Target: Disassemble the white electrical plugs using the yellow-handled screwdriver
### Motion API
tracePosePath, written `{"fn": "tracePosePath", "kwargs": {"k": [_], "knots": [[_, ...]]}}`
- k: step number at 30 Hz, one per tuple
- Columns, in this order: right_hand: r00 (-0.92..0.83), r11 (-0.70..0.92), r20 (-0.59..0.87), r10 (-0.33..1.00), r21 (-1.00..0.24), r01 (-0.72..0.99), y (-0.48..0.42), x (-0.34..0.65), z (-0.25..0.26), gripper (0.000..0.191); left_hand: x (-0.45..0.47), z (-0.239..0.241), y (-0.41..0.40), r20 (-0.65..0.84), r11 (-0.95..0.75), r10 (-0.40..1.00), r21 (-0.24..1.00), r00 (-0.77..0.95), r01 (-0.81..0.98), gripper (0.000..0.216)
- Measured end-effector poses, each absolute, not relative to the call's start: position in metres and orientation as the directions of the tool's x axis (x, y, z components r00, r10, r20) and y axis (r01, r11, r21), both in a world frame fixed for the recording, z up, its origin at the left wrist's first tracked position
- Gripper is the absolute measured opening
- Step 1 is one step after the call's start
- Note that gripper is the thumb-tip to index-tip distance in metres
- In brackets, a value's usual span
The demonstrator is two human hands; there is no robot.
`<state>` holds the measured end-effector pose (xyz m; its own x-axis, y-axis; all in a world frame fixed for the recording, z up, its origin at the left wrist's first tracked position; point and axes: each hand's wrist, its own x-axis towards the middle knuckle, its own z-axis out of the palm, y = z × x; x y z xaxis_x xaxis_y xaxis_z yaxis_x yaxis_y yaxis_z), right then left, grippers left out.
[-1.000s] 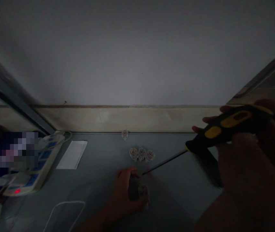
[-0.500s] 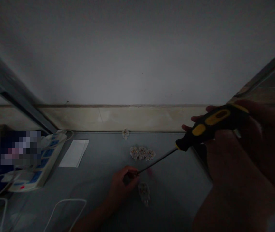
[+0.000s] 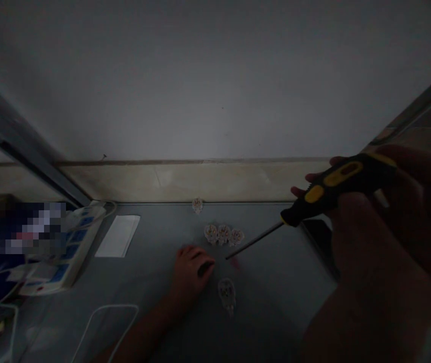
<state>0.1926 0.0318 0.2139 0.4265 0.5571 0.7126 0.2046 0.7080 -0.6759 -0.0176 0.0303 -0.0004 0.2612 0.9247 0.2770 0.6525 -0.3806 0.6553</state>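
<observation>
My right hand (image 3: 389, 242) is wrapped round the black and yellow handle of a screwdriver (image 3: 339, 187). Its thin shaft points down and left, and the tip is a little to the right of my left fingertips, apart from them. My left hand (image 3: 193, 271) rests low over the grey tabletop with fingers curled and thumb and forefinger together; whatever they may hold is hidden in the dim light. Just right of it lies a clear plastic piece with small metal parts (image 3: 226, 295). Beyond the hand is a row of three similar clear pieces (image 3: 223, 234).
Another clear piece (image 3: 197, 204) lies by the wall edge. At left are a folded white paper (image 3: 117, 236), a power strip (image 3: 81, 257) with plugs, and a white cable (image 3: 115, 306). A dark flat object (image 3: 319, 242) lies beneath my right hand.
The screwdriver tip has come away from my left fingers, up and to the right. My left hand has turned slightly and its fingers have curled in. The clear pieces stay in place.
</observation>
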Motion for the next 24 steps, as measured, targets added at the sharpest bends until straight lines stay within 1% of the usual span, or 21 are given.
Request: {"fn": "tracePosePath", "kwargs": {"k": [4,11,13,15,16,17,18,21,23,24], "knots": [[0.370,0.731,0.755,0.542,-0.641,0.237,0.031,0.192,0.212,0.045,-0.018,-0.002,0.031,0.271,-0.379,0.925,0.625,0.265,0.683,0.014],[0.362,0.714,0.738,0.570,-0.663,0.228,0.029,0.191,0.211,0.047,-0.014,0.011,0.012,0.286,-0.382,0.923,0.624,0.255,0.682,0.020],[0.347,0.718,0.748,0.566,-0.654,0.237,0.027,0.193,0.212,0.049,-0.008,0.017,-0.002,0.242,-0.377,0.926,0.628,0.289,0.681,0.033],[0.342,0.720,0.758,0.556,-0.645,0.258,0.024,0.195,0.214,0.048,-0.001,0.021,-0.015,0.181,-0.369,0.925,0.631,0.333,0.682,0.060],[0.346,0.718,0.758,0.553,-0.645,0.264,0.023,0.197,0.214,0.047,0.002,0.022,-0.019,0.155,-0.369,0.922,0.625,0.354,0.688,0.070],[0.355,0.717,0.757,0.549,-0.645,0.265,0.023,0.199,0.214,0.046,0.005,0.023,-0.023,0.123,-0.364,0.921,0.615,0.371,0.700,0.075],[0.362,0.721,0.758,0.543,-0.642,0.263,0.023,0.202,0.213,0.046,0.007,0.023,-0.025,0.093,-0.363,0.917,0.602,0.388,0.712,0.074],[0.386,0.734,0.747,0.541,-0.644,0.219,0.024,0.212,0.203,0.047,0.010,0.021,-0.027,0.042,-0.372,0.903,0.577,0.428,0.727,0.060],[0.426,0.707,0.697,0.576,-0.687,0.167,0.025,0.220,0.188,0.044,0.009,0.019,-0.028,0.052,-0.389,0.894,0.581,0.445,0.714,0.056],[0.472,0.665,0.637,0.609,-0.735,0.133,0.025,0.224,0.178,0.042,0.009,0.019,-0.029,0.063,-0.403,0.888,0.587,0.456,0.702,0.057]]}}
